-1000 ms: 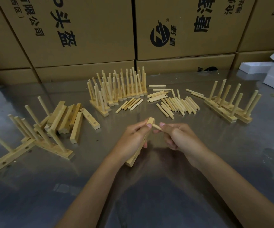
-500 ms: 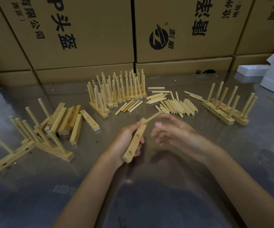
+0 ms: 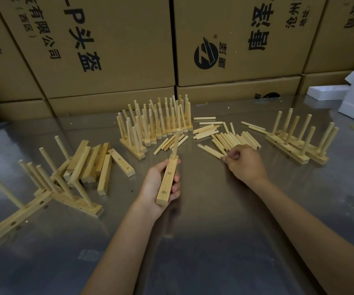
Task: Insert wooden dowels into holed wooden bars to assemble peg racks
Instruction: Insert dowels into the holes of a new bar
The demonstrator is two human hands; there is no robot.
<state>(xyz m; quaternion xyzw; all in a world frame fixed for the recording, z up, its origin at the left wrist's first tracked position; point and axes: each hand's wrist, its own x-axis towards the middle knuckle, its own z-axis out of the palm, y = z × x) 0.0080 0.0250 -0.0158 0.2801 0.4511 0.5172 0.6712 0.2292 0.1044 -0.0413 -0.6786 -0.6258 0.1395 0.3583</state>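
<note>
So the left hand (image 3: 161, 184) is wrapped around a pale rectangular wooden bar with drilled holes (image 3: 167, 180), fingers curled round its lower half, holding it tilted up just below the middle of the frame. The big change from half a second ago: the round light-wood dowel (image 3: 176, 143) that was only being pushed into the far end now stands seated in the top hole and sticks straight out, and the right hand has let go of it. I'd call that peg one done on this bar, with two empty holes still showing along its face, so there's more to fill before it counts as a rack. The right hand (image 3: 243, 163) has swung out to the right of centre and is down on the loose pile of short wooden dowels (image 3: 233, 139) lying on the shiny grey metal table (image 3: 193, 241), fingertips curled and pinching at the near edge of the pile; looks like it's grabbing the next peg, though I can't tell whether one is actually off the table yet. Both forearms come in from the bottom edge, left one nearly straight up the frame, right one angled in from the lower right corner. Further out, finished peg racks (image 3: 157, 124) are bunched at upper centre, spare holed bars (image 3: 99, 165) sit centre left, and brown cardboard boxes (image 3: 108, 50) fill the top.
</note>
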